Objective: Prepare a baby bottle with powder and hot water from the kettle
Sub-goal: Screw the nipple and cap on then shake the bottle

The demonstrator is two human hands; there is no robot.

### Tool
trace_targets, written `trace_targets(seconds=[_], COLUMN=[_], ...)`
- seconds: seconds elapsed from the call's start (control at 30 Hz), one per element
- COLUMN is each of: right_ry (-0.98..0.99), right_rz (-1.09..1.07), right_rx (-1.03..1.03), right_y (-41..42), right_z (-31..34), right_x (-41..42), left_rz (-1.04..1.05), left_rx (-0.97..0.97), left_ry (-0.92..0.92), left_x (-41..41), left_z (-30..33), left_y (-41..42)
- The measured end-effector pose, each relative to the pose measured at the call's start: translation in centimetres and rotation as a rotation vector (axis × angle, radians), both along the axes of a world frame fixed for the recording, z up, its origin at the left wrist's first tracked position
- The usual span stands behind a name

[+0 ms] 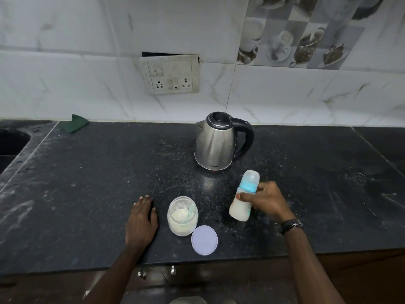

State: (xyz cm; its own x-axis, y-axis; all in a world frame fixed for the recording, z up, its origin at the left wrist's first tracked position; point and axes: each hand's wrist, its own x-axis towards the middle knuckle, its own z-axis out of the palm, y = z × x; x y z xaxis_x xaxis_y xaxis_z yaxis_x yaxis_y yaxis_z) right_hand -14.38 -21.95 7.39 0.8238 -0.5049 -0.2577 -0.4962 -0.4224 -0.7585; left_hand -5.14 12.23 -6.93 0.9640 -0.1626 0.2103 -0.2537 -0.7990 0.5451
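The right hand (pixel 266 199) has its grip closed round the middle of the baby bottle (pixel 243 199), fingers behind and thumb across the front, holding it tilted with the capped top leaning toward the kettle (pixel 215 144); whether its base touches the table (pixel 87 194) or hangs just above it is hard to tell. The bottle holds a milky white liquid in its lower half, and its blue collar and clear cap are on, so powder and water seem to be in already and the top closed; what looks left is mixing, then closing the jar. The left hand (pixel 141 220) lies flat on the table with fingers straight, holding nothing, just beside the open powder jar (pixel 182 216), where a pale spoon (pixel 190 212) stands in the powder. The jar's round lid (pixel 204 240) lies on the table, touching or nearly touching the jar's base. The kettle stands behind, lid down, with no base or cord visible. A green cloth (pixel 75 123) sits against the wall, well apart. Both forearms are cut off at the lower edge, and the kettle's water level cannot be seen.
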Motion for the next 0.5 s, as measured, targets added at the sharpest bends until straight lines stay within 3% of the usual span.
trace_targets(seconds=[0.1, 0.23, 0.33, 0.5], right_ry=[0.001, -0.002, 0.002, 0.017], right_rz=[-0.027, 0.008, 0.010, 0.030], right_rx=[-0.116, 0.010, -0.113, -0.024], right_y=[-0.08, -0.16, -0.12, -0.42], right_z=[-0.12, -0.23, -0.01, -0.02], right_x=[-0.08, -0.21, -0.24, -0.09], left_rz=[0.000, -0.005, -0.006, -0.008], left_rx=[0.001, -0.003, 0.002, 0.002], left_ry=[0.009, 0.017, 0.022, 0.023], left_x=[-0.12, -0.14, -0.17, -0.17], left_z=[0.11, 0.31, 0.28, 0.30], left_y=[0.06, -0.01, 0.04, 0.05])
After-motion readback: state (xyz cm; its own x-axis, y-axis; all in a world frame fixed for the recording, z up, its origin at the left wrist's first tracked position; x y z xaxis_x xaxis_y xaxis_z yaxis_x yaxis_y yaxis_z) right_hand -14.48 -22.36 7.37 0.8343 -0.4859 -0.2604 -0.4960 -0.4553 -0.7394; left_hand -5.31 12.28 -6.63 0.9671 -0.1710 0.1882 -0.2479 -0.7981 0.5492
